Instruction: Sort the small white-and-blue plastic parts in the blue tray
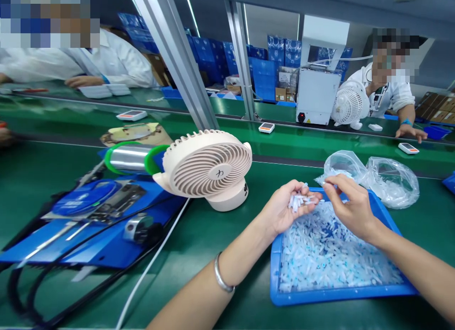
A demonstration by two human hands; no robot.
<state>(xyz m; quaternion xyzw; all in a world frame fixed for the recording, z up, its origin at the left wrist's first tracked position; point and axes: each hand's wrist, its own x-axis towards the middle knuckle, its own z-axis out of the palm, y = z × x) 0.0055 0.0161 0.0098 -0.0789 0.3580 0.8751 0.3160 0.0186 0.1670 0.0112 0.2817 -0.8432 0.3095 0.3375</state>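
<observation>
My left hand (287, 208) is palm up with its fingers curled around a small heap of white and pale blue plastic pieces (297, 202). It hovers over the left back part of a blue tray (336, 296) that holds a thick layer of similar pieces. To its right, my right hand (350, 204) is closed above the tray, thumb and fingertips close together; whatever they pinch is too small to name. Behind the tray lie two clear plastic bags (393, 183) (343, 164) with more pieces inside.
Left of the tray stands a beige fan (209, 171) with a white cable. Farther left, a blue board (103, 245) carries a metal tool and black cables, beside a metal roll (130, 158). Metal posts (177, 55) rise behind. Two people sit across the line.
</observation>
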